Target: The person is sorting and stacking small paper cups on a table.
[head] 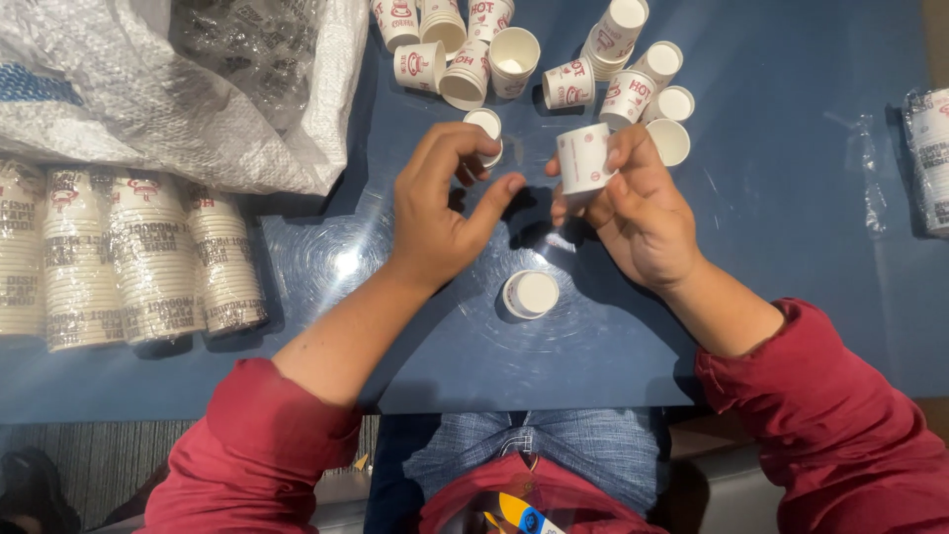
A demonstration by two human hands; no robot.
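My right hand (638, 213) holds a small white paper cup (583, 158) with red print, gripped by thumb and fingers above the blue table (791, 247). To its left, my left hand (445, 203) is held up with curled fingers apart and nothing in it; its fingertips are near another small cup (486, 129) on the table. One cup (531, 294) stands upside down on the table between my forearms, close to me.
Several loose cups (474, 54) lie scattered at the table's far side. Long stacks of cups (129, 257) lie at the left, below a white woven sack with clear plastic (168, 89). A wrapped cup stack (929, 158) sits at the right edge.
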